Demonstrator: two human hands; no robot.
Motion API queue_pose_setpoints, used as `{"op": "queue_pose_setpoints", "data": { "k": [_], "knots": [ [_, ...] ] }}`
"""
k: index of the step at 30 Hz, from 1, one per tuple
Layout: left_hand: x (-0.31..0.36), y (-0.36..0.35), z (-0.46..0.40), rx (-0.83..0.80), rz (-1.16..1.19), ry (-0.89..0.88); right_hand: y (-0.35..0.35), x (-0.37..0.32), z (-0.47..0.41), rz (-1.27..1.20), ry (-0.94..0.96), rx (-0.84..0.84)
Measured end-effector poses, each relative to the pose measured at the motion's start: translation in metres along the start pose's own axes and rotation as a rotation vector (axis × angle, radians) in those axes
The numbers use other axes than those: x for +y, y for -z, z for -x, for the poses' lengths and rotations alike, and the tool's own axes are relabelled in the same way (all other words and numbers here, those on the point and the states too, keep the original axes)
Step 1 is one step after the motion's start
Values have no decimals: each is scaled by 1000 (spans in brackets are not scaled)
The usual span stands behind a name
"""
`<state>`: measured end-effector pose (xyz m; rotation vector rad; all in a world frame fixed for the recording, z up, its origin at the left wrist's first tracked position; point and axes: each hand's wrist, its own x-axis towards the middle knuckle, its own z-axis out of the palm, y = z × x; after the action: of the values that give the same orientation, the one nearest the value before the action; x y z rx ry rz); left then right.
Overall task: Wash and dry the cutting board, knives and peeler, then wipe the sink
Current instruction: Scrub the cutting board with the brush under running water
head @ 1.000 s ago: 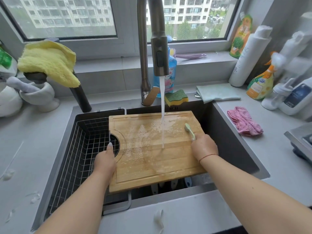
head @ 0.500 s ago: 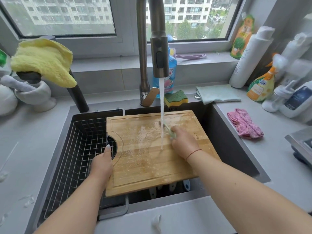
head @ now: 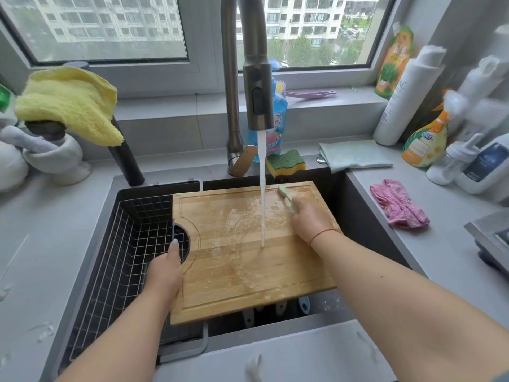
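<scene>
Three handle ends (head: pixel 278 310) poke out under the near edge of one wooden cutting board (head: pixel 237 260), which lies across the sink (head: pixel 366 216) beside a wire basket (head: pixel 121 244). The left hand (head: pixel 165 274) holds the board's left edge, its grip curled around it. The right hand (head: pixel 309 219) pinches one pale green brush (head: pixel 286 197) at the far right corner. One water stream (head: pixel 262 194) from the faucet (head: pixel 257 97) hits the board's middle. Beyond, on the counter (head: pixel 446 252), lie one sponge (head: pixel 285 162) and two cloths (head: pixel 355 157).

A yellow cloth (head: pixel 68 103) hung draped over a dark post left of the basin; a blue bottle (head: pixel 278 117) stood behind the faucet (head: pixel 254 78), beside a yellow-green sponge (head: pixel 286 162). On the counter (head: pixel 440 244) to the right lay a pink rag (head: pixel 398 206) and a folded pale green cloth (head: pixel 355 155); an orange spray bottle (head: pixel 425 142) stood near the wall.
</scene>
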<state>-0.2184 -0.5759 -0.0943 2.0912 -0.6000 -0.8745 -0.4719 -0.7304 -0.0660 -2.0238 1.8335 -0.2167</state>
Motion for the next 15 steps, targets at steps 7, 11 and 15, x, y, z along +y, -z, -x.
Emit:
{"op": "queue_pose_setpoints", "data": {
  "k": [7, 11, 15],
  "knots": [
    [-2, -1, -5, 15, -6, 24, 20, 52, 6, 34, -204, 33],
    [-4, -2, -6, 9, -8, 2, 6, 41, 33, -78, 4, -8],
    [-5, 1, -7, -7, -16, 1, 8, 53, 29, -13, -146, 21]
  ]
}}
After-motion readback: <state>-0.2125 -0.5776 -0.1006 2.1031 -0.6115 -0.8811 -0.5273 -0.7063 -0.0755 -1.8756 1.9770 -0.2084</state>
